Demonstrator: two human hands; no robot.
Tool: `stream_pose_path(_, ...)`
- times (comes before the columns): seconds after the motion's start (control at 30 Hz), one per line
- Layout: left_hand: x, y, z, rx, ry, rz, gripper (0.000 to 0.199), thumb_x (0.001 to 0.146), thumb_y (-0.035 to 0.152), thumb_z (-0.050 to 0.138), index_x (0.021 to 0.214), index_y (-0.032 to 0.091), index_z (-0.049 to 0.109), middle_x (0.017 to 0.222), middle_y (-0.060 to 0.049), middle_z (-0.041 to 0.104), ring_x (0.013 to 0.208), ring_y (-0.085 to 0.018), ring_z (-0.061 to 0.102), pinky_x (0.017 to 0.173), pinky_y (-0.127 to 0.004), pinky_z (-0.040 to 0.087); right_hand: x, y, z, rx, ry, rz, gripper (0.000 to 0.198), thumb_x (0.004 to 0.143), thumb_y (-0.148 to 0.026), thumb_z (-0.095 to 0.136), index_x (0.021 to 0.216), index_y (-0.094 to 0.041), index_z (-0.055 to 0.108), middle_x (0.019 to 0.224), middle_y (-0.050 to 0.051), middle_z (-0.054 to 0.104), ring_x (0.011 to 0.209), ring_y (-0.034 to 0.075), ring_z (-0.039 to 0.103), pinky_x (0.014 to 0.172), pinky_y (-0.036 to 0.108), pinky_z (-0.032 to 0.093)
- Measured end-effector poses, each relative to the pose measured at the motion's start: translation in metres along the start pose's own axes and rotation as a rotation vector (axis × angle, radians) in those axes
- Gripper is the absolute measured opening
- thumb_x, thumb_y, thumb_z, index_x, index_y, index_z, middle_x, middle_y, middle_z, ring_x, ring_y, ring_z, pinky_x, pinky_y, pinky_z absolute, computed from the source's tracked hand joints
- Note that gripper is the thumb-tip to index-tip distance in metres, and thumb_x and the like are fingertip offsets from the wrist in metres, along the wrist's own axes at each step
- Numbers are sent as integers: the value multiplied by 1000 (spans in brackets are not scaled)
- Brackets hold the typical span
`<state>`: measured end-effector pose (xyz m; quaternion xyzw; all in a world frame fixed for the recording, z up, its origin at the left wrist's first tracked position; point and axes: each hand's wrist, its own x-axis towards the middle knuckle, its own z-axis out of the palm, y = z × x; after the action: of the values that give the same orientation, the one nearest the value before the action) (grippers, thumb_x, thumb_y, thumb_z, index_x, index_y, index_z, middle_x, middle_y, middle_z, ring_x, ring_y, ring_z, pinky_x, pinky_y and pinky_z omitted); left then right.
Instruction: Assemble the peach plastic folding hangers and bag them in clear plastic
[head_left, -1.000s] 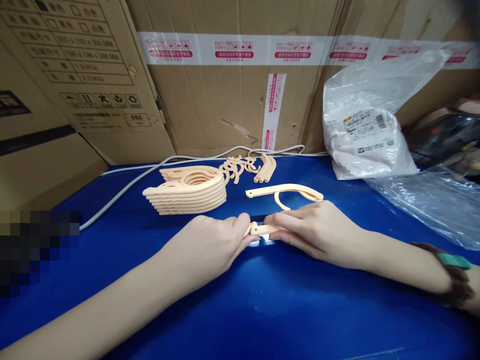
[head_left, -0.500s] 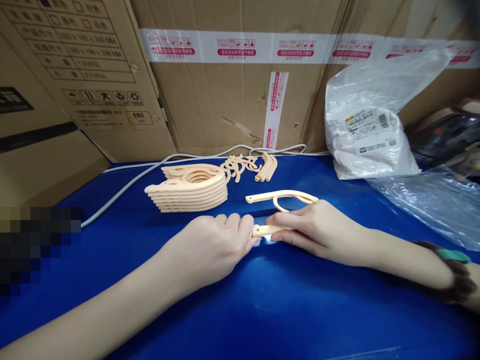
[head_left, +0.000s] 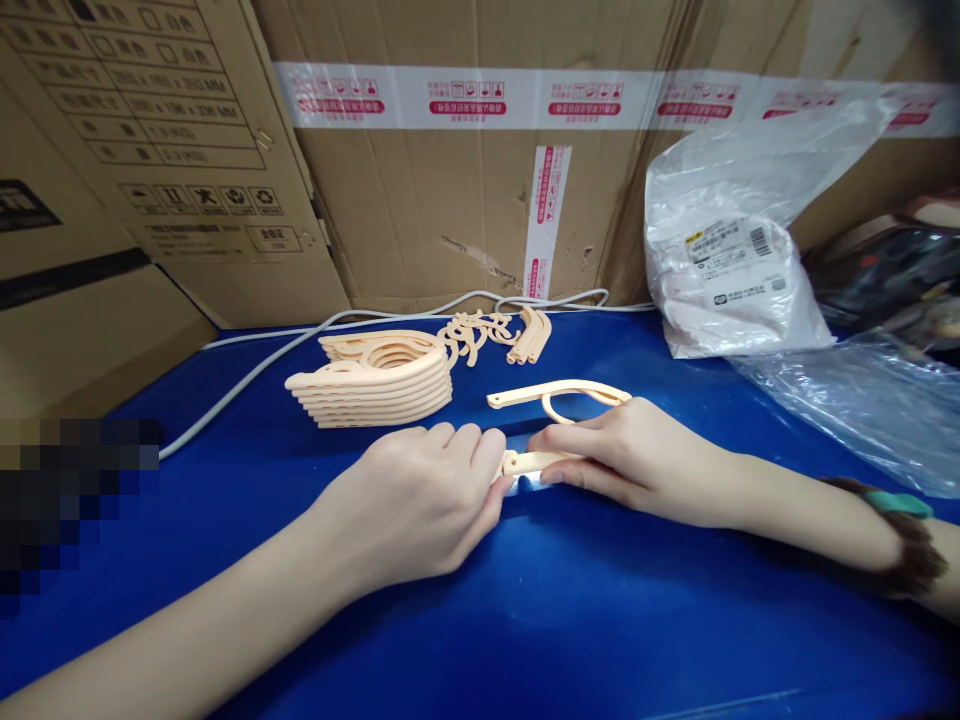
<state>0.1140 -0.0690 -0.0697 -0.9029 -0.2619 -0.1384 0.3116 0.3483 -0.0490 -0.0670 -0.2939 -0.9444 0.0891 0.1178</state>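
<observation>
Both hands meet at the middle of the blue surface around a cream plastic hanger piece (head_left: 529,462). My left hand (head_left: 431,495) is closed at its left end, by a small round hole; its fingers hide most of what they grip. My right hand (head_left: 626,460) pinches the same piece between thumb and fingers from the right. Just behind the right hand lies another cream hanger arm (head_left: 555,390) with a curved loop, partly covered by that hand. A neat stack of similar hanger arms (head_left: 375,385) stands beyond the left hand.
Small curved cream hooks (head_left: 474,332) and several short curved bars (head_left: 531,336) lie at the back. A white cable (head_left: 251,385) runs along the cardboard boxes (head_left: 450,200). To the right are a labelled white plastic bag (head_left: 739,280) and clear film (head_left: 862,400).
My left hand's thumb has shifted and its grip has turned slightly, showing more of the joint end. My right hand holds nearly the same pose. The whole view has shifted slightly.
</observation>
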Motion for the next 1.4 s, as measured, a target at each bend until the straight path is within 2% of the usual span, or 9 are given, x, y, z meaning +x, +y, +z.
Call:
stream_pose_path(0.27, 0, -1, 6, -125, 21, -76, 26, 93, 24, 41, 69, 20, 49, 55, 2, 53, 47, -16, 55, 45, -30, 30, -1, 2, 6, -104, 39, -14, 33, 102, -38, 37, 108, -20, 64, 83, 4, 70, 67, 14, 63, 60, 24, 38)
stream_pose_path(0.43, -2, -3, 8, -191, -32, -122, 22, 90, 26, 44, 70, 20, 48, 54, 3, 54, 46, -14, 55, 44, -28, 25, -2, -2, 9, -185, 71, -27, 33, 103, -36, 36, 107, -18, 64, 84, 4, 73, 66, 15, 66, 58, 25, 39)
stream_pose_path(0.67, -6, -2, 14, -223, -21, -158, 21, 89, 27, 43, 70, 21, 46, 52, 4, 53, 44, -15, 53, 44, -28, 18, -1, -5, 11, -208, 88, -33, 33, 103, -35, 37, 106, -18, 64, 84, 4, 74, 67, 16, 68, 58, 25, 40)
stream_pose_path(0.83, -4, -3, 12, -237, -44, -149, 21, 88, 28, 45, 69, 21, 47, 52, 3, 55, 44, -16, 56, 43, -28, 19, 0, -5, 11, -215, 80, -35, 33, 103, -35, 36, 107, -17, 64, 79, 3, 72, 64, 16, 67, 58, 25, 40)
stream_pose_path(1.03, -3, -4, 5, -238, -57, -127, 19, 86, 26, 51, 68, 19, 50, 51, 3, 58, 44, -16, 59, 42, -28, 21, -1, -5, 10, -202, 67, -31, 32, 103, -35, 36, 105, -18, 64, 82, 4, 73, 66, 15, 67, 59, 24, 40)
stream_pose_path(1.4, -2, -4, 5, -275, -63, -139, 22, 88, 24, 46, 67, 20, 48, 49, 4, 58, 42, -14, 57, 42, -27, 19, 0, -2, 10, -193, 86, -40, 31, 103, -36, 37, 103, -18, 62, 80, 3, 71, 64, 15, 65, 58, 25, 38)
